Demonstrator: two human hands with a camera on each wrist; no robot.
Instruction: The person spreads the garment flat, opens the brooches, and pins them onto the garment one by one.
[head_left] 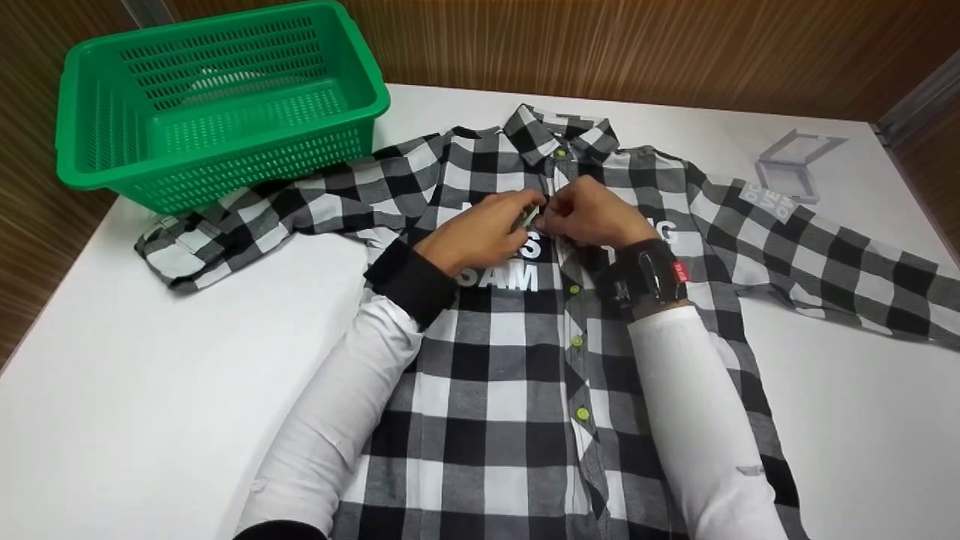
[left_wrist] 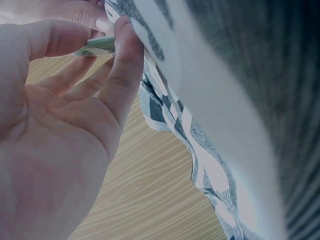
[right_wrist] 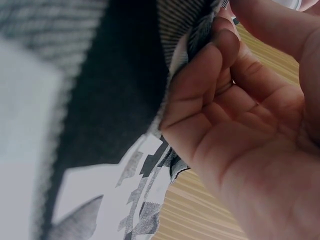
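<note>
A black-and-white checked shirt (head_left: 480,390) lies buttoned and face up, its collar (head_left: 559,135) at the far end. My left hand (head_left: 484,229) is over the chest, beside the button placket. Between its thumb and fingers it pinches a small, pale green flat piece (left_wrist: 97,47) with a curved edge; its kind is hidden by the fingers. Close against it, my right hand (head_left: 596,214) has curled fingers and pinches the shirt cloth (right_wrist: 192,37) at the placket. Yellow-green buttons (head_left: 577,341) run down the front, and white lettering (head_left: 499,277) shows under the left hand.
On the white table (head_left: 150,390), a green perforated basket (head_left: 255,161) stands at the back left, over part of the shirt's left-lying sleeve (head_left: 262,225). A clear plastic case (head_left: 787,176) lies open at the back right. Wood-patterned panels (head_left: 637,52) rise behind the table.
</note>
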